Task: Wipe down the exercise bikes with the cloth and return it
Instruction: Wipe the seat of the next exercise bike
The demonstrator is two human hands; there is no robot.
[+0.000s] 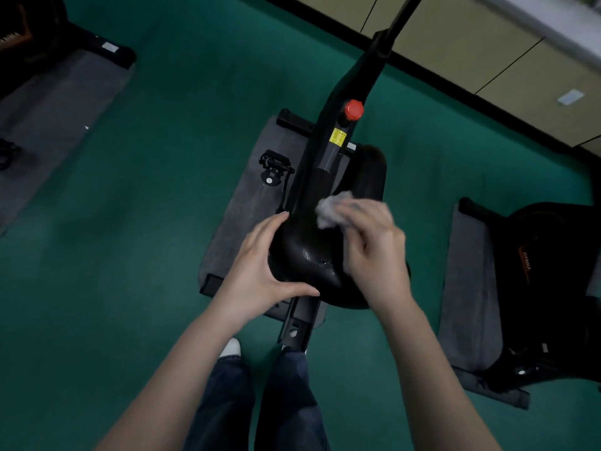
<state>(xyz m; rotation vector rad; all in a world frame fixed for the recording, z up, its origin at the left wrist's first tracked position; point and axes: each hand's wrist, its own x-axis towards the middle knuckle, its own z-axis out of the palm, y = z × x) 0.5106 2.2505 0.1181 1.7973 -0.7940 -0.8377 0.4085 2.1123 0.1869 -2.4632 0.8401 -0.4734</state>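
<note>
Head view: the green floor (146, 222) is being looked down on from above, and the middle exercise bike (328, 148) is being worked on from behind its rear end; a neighbouring bike (553, 255) is being left alone at the right edge, well apart. The grey mat (247, 203) is being used under the bike, probably so that the floor is being spared; the black saddle (305, 252) is being wiped, its top showing a wet sheen. The left hand (263, 268) is being held open, fingers nearly straight against the saddle's left flank and thumb along its rear edge, seemingly so that the saddle is being steadied against the rubbing; the right hand (374, 249), blurred by motion, is being kept closed round the cloth (331, 209). The cloth is being bunched into a grey wad and pressed on the saddle's nose, likely so that firmer pressure is being given; the red knob (353, 109) further up the frame is not being touched.
</note>
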